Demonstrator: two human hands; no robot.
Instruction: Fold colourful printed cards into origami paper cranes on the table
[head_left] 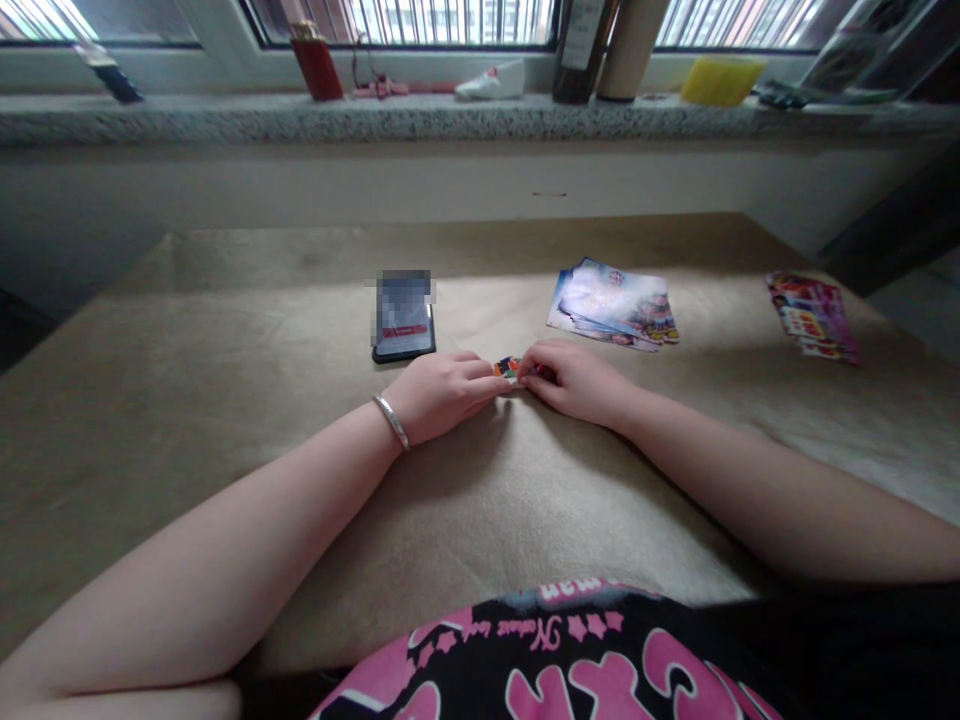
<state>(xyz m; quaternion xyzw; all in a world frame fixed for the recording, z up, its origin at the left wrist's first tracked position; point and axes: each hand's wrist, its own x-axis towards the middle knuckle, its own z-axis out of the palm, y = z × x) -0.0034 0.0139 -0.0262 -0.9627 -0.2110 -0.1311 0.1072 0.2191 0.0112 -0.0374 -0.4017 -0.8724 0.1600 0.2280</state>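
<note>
My left hand [442, 393], with a silver bangle at the wrist, and my right hand [574, 380] meet in the middle of a table covered with tan paper [225, 400]. Both have their fingers curled and pinched on a small colourful folded piece of paper [508, 368] between them. Only a red and green bit of it shows; the rest is hidden by the fingers. A black phone [403, 330] lies just beyond my left hand. A fanned stack of colourful printed sheets [615, 305] lies beyond my right hand.
A second pile of pink printed sheets [814, 318] lies at the table's far right edge. The stone windowsill [420, 118] behind holds a red box [316, 65], a dark bottle [583, 50], a tan cylinder [628, 50] and a yellow container [721, 80].
</note>
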